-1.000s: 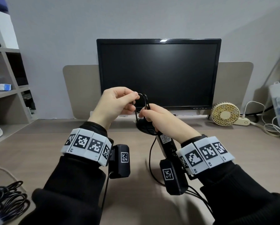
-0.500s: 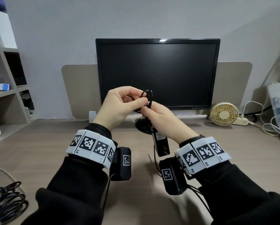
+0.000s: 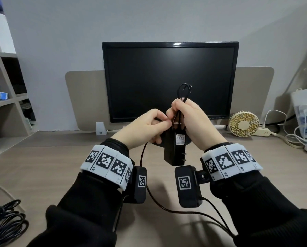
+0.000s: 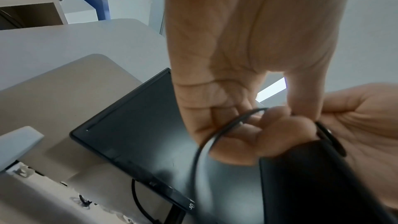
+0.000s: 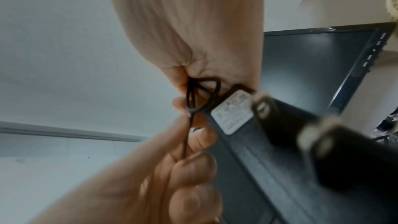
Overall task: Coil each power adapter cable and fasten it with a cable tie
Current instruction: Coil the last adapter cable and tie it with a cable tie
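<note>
right hand [image 3: 193, 122] gripping cable [image 3: 184, 91], adapter [image 3: 176, 150] dangling

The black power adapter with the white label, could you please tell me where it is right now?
In the head view the black power adapter with the white label hangs mid-frame below the right hand, prongs rightward, above the desk before the dark monitor.

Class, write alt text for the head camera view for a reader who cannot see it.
The right hand grips a black power adapter and its folded cable loops, while the left hand pinches the cable before a dark monitor.
</note>
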Motion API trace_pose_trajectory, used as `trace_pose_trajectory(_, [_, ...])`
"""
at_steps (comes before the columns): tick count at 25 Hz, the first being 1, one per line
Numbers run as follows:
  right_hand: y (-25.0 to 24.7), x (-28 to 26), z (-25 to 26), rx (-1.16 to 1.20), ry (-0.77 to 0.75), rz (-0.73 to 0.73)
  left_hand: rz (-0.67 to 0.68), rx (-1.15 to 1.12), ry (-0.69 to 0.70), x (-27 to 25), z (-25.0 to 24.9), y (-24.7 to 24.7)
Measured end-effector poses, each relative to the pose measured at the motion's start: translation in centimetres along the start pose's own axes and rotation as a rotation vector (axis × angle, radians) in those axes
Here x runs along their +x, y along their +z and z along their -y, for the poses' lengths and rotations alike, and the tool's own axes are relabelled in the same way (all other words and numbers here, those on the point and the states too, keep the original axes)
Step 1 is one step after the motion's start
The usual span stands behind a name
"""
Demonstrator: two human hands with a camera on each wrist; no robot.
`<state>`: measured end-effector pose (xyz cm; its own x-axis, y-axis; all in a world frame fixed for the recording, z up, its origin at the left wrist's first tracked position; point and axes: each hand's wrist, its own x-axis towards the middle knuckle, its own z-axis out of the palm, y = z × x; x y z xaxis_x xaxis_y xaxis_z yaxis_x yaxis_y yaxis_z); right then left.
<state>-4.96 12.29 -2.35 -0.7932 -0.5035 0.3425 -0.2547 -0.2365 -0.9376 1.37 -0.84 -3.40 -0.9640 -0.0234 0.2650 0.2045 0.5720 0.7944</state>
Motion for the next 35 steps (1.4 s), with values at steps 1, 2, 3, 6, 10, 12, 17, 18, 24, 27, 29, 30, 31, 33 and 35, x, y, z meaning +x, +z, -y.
trace_pose_trajectory(1, [-0.3,0.3,0.0,0.083,0.006,-0.035,0.038,0.016,-0.021,0.0,0.2,-0.2])
trace_pose_trajectory(2, [-0.7,0.5,0.0,0.183,0.011,-0.073,0.068,0.025,-0.043,-0.1,0.5,-0.4])
trace_pose_trajectory(3, [-1.2,0.8,0.1,0.278,0.010,-0.109,0.079,0.026,-0.064,-0.1,0.7,-0.5])
trace_pose_trajectory(6, [-2.2,1.2,0.4,0.433,-0.016,-0.169,0.074,0.023,-0.123,-0.2,1.5,-1.1])
trace_pose_trajectory(10, [-2.2,1.1,0.6,0.501,-0.093,-0.206,0.078,0.053,-0.224,-0.6,2.9,-2.4])
trace_pose_trajectory(12, [-2.1,1.0,0.7,0.523,-0.096,-0.219,0.101,0.008,-0.274,-1.0,3.2,-3.1])
trace_pose_trajectory(17, [-1.6,0.8,0.3,0.182,-0.084,-0.237,-0.177,-0.021,-0.150,-1.7,2.2,-4.6])
trace_pose_trajectory(18, [-1.4,0.6,0.2,0.056,-0.099,-0.228,-0.230,-0.017,-0.114,-1.8,1.7,-4.7])
trace_pose_trajectory(24, [-0.6,0.5,-0.9,-0.319,-0.126,-0.128,-0.284,-0.289,-0.063,-1.6,-1.1,-4.4])
trace_pose_trajectory(27, [-0.2,0.5,-1.5,-0.379,-0.097,-0.070,-0.297,-0.267,-0.009,-1.4,-1.4,-3.9])
trace_pose_trajectory(29, [0.4,0.6,-1.8,-0.369,-0.053,-0.011,-0.333,-0.254,0.039,-1.2,-1.5,-3.5])
trace_pose_trajectory(30, [0.7,0.5,-1.8,-0.358,-0.029,0.021,-0.354,-0.249,0.061,-1.1,-1.6,-3.3])
trace_pose_trajectory(31, [0.9,0.5,-1.7,-0.357,-0.014,0.054,-0.370,-0.245,0.081,-1.1,-1.6,-3.2])
trace_pose_trajectory(33, [1.1,0.1,-1.7,-0.393,-0.030,0.130,-0.386,-0.248,0.113,-1.0,-1.7,-2.9])
trace_pose_trajectory(35, [1.1,-0.2,-1.8,-0.470,-0.082,0.199,-0.392,-0.251,0.143,-0.9,-1.6,-2.7])
